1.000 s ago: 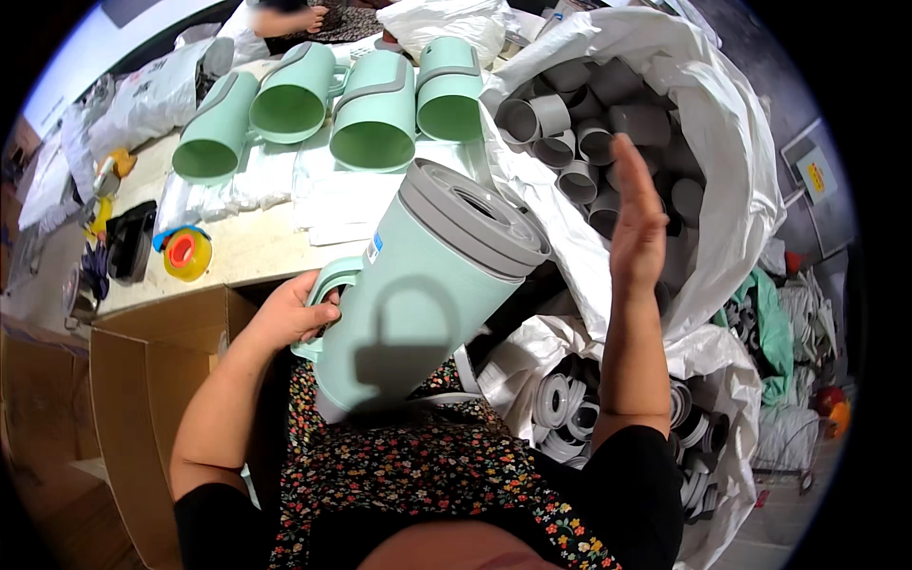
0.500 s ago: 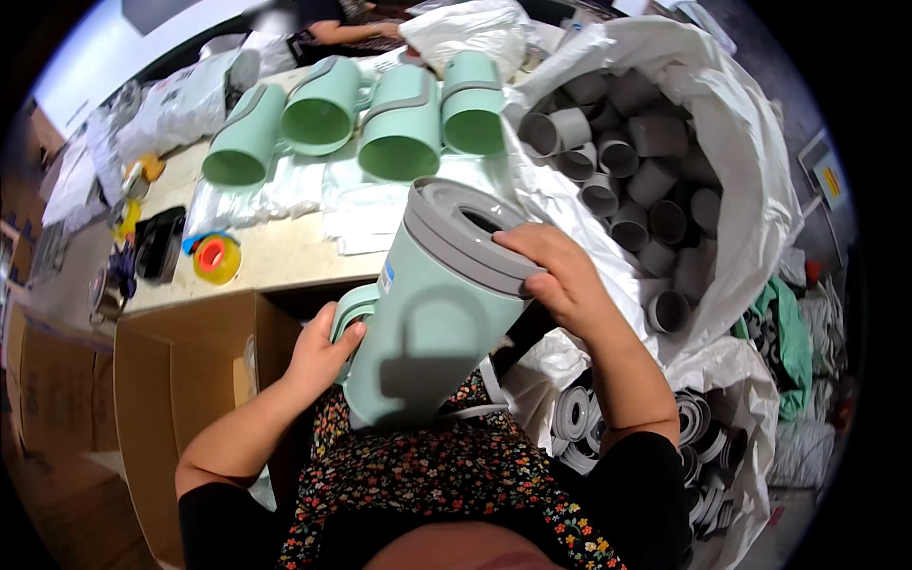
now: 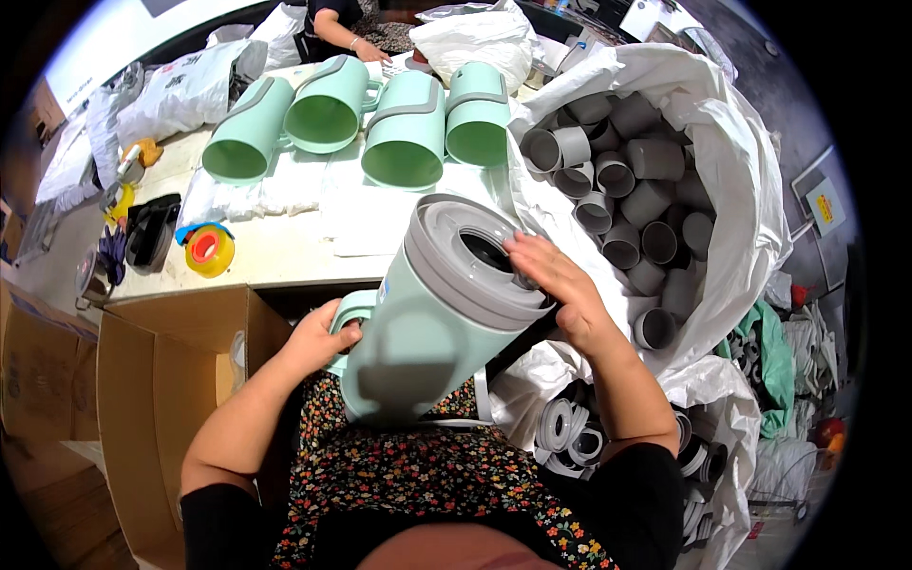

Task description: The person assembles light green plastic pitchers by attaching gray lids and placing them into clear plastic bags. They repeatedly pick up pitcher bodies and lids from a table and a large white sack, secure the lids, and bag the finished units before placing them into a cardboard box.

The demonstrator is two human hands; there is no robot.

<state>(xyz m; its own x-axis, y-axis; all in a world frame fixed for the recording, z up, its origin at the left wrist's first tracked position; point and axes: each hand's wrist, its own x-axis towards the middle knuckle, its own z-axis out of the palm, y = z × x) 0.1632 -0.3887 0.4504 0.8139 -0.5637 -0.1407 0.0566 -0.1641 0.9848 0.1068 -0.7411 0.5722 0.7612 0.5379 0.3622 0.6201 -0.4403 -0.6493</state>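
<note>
The left hand (image 3: 318,339) grips the handle (image 3: 355,306) of a tilted, pale-green mug (image 3: 423,323) at the frame's centre; the right hand (image 3: 567,287) lies open against the right side of its grey lid (image 3: 439,237).

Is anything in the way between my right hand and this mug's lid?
Nothing visible: your right hand is at the right side of the lid, overlapping its edge. Your left hand holds the mug by its handle, opposite.

Mint-green mug (image 3: 413,328) held aloft, tilted, top rightward; 1 handle (image 3: 355,306) at left; grey lid (image 3: 502,282) on top, round opening.
</note>
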